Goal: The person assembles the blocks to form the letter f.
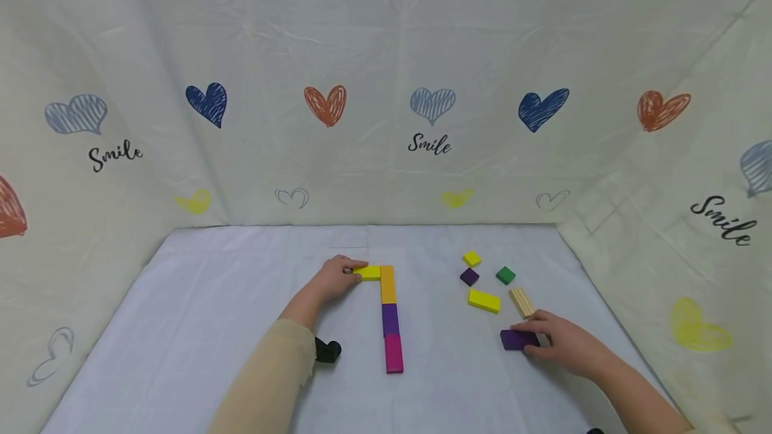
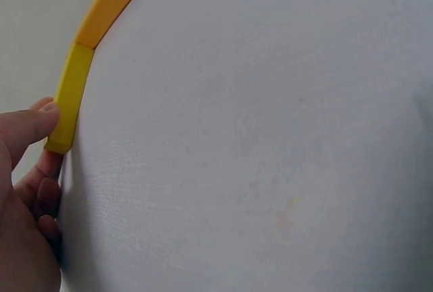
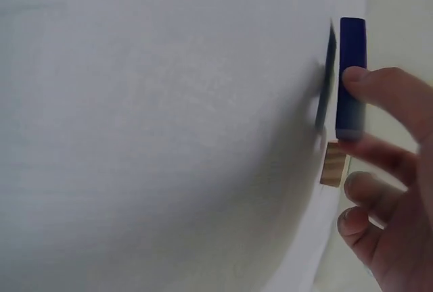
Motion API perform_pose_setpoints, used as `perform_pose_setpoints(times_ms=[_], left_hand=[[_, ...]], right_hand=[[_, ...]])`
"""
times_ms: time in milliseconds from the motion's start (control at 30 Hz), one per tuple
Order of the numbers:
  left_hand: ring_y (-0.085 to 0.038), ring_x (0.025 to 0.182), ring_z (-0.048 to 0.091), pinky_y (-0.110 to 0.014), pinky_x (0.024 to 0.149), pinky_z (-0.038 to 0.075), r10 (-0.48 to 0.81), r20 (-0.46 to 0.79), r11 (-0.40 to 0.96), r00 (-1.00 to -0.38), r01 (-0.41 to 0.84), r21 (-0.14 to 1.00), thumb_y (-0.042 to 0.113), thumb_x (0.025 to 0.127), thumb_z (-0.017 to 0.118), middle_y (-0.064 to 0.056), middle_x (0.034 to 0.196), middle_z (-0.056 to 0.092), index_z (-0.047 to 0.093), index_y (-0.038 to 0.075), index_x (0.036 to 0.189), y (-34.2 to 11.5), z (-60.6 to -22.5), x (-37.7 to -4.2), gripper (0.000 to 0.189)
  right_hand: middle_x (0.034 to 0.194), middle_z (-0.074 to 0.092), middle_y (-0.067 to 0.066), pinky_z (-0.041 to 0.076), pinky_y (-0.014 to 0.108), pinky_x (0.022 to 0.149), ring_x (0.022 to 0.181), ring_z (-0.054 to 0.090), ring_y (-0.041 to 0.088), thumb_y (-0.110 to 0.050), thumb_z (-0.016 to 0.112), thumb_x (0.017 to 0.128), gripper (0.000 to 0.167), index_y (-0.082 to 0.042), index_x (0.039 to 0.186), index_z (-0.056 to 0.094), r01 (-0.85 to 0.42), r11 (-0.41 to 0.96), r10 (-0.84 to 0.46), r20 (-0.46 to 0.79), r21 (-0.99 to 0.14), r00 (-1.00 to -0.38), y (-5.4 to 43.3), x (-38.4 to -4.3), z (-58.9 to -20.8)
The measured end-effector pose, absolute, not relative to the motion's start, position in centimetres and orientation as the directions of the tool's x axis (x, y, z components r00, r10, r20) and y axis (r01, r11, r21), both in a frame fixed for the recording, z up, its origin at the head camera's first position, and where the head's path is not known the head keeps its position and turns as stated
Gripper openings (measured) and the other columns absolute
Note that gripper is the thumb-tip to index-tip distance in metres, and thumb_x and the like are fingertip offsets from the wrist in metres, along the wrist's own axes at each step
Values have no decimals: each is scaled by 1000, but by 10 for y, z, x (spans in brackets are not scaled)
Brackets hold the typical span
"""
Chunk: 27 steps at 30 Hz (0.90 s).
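My left hand pinches the outer end of a yellow block, thumb on one side and fingers on the other. That block's inner end meets the top of an orange block. Below it, in one line, lie a purple block and a magenta block. On the right, my right hand grips another purple block between thumb and fingers. In the right wrist view this purple block shows a gap to its shadow on the cloth.
Beyond my right hand lie a striped wooden block, a long yellow block, a green piece, a small purple piece and a small yellow piece. A white cloth covers the table; heart-printed sheeting encloses it.
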<state>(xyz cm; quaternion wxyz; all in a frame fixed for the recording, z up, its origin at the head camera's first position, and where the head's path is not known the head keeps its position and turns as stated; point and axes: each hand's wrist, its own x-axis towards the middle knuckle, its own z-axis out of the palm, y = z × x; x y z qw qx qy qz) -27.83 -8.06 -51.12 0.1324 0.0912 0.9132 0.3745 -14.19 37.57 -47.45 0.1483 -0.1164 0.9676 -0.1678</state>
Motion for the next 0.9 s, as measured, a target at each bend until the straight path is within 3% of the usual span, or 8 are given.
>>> perform_pose_setpoints(times_ms=[233, 700, 900], left_hand=[[-28, 116, 49, -48, 104, 42, 266, -177, 706, -948, 66, 705, 21, 98, 63, -9, 130, 55, 67, 28, 131, -80, -509, -277, 35], [-28, 117, 48, -48, 104, 41, 266, -181, 708, -947, 65, 704, 21, 98, 63, -9, 132, 54, 66, 28, 132, -79, -508, -276, 35], [-28, 117, 49, -49, 104, 41, 270, -179, 705, -946, 68, 706, 21, 98, 63, -10, 132, 55, 66, 27, 132, -80, -508, -276, 35]], right_hand=[[101, 55, -9, 41, 23, 61, 76, 47, 9, -26, 78, 85, 34, -27, 118, 71, -242, 894, -311, -136, -376, -941, 368, -149, -473], [104, 54, -7, 42, 25, 61, 77, 47, 12, -25, 74, 89, 34, -26, 123, 69, -313, 853, -359, -34, -418, -933, 329, -188, -471], [114, 57, -1, 46, 32, 70, 85, 51, 15, -28, 74, 89, 36, -27, 125, 68, -327, 852, -371, -32, -408, -928, 302, -210, -471]])
